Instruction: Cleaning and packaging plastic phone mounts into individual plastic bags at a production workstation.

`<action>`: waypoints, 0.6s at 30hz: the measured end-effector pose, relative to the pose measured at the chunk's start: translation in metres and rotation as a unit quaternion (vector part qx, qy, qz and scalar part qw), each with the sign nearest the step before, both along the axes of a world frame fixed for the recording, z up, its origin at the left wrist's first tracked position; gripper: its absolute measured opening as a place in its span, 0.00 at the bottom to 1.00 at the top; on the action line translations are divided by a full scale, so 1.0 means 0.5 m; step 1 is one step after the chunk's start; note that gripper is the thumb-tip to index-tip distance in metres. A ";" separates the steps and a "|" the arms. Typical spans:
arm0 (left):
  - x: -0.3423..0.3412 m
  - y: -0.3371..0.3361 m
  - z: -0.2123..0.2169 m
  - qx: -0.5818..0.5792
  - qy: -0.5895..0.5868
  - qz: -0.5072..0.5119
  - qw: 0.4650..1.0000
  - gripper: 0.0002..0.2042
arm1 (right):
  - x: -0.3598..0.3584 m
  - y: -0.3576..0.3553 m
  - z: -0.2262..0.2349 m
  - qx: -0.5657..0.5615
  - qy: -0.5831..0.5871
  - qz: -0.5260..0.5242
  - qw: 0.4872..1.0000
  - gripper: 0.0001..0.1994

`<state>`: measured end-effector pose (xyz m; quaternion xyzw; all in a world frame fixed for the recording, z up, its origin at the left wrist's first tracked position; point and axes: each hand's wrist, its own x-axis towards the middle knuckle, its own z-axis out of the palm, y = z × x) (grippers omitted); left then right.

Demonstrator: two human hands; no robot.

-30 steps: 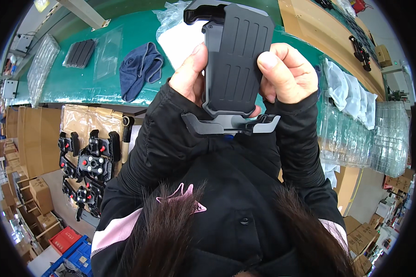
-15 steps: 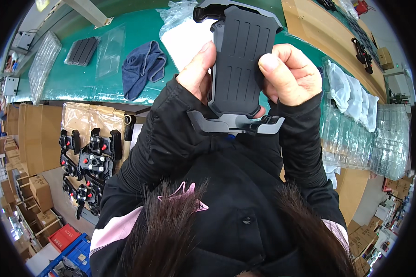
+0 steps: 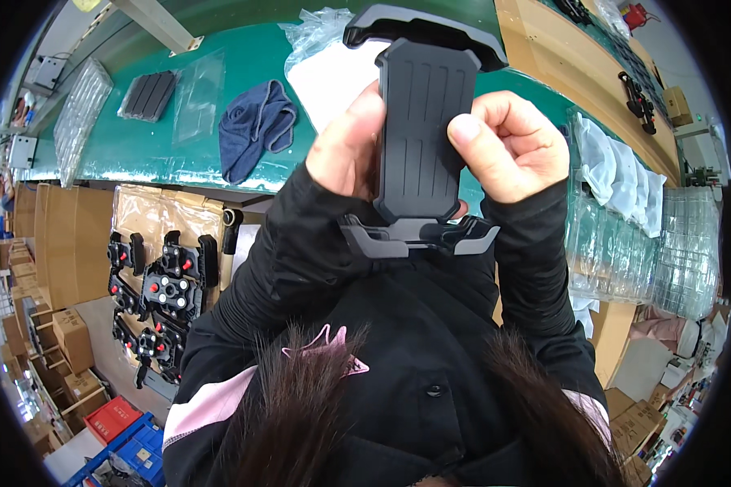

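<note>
Green covers the long tabletop (image 3: pixel 138 154) that curves across the upper part of the view, and on it lie a crumpled dark blue cloth (image 3: pixel 254 136), a flat dark ribbed part (image 3: pixel 147 94) beside a clear plastic sleeve (image 3: pixel 196 93), and a white sheet in crinkled clear wrap (image 3: pixel 330 69). Held up close in front of the tabletop, in the middle of the view, is a dark grey phone holder (image 3: pixel 425 130) with a ribbed back plate, a wide clamp bar across its top and two short claws spreading at its lower end. The left hand (image 3: pixel 348 150) wraps the holder's left edge, its grip closed around the plate with the fingers hidden behind it. The right hand (image 3: pixel 508 146) is curled shut on the right edge, the thumb pressed flat against the ribbed face. Both forearms wear black sleeves, and dark hair hangs at the lower edge. Down to the left, below the tabletop edge, a brown cardboard tray (image 3: pixel 150 223) carries rows of black holder parts (image 3: pixel 164 288) with red dots. Stacks of clear plastic trays (image 3: pixel 654 260) stand at the right, with white bagged pieces (image 3: pixel 621 174) above them. Small cardboard boxes (image 3: pixel 69 337) and a red crate (image 3: pixel 114 418) sit on the floor at lower left.
</note>
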<state>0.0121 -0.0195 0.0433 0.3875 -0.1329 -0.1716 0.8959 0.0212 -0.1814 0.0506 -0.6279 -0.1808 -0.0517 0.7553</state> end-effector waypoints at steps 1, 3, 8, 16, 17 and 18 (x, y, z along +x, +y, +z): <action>-0.004 0.002 -0.003 0.023 -0.002 -0.010 1.000 0.30 | -0.006 0.002 -0.003 -0.014 0.010 -0.007 1.000 0.06; -0.014 0.001 -0.025 0.047 -0.013 0.027 0.998 0.31 | -0.012 0.002 -0.015 -0.057 -0.011 -0.034 0.998 0.06; -0.025 0.003 -0.058 0.083 -0.025 0.081 0.993 0.35 | -0.030 0.004 -0.023 -0.087 0.019 -0.047 0.995 0.06; -0.040 0.003 -0.053 0.051 -0.017 0.065 0.996 0.41 | -0.028 0.001 -0.028 -0.087 0.039 -0.037 0.995 0.06; -0.038 0.004 -0.056 0.056 -0.023 0.052 0.997 0.42 | -0.027 -0.001 -0.030 -0.091 0.029 -0.039 0.995 0.06; -0.035 0.006 -0.060 0.060 -0.028 0.040 0.997 0.43 | -0.026 -0.002 -0.032 -0.095 0.018 -0.041 0.994 0.06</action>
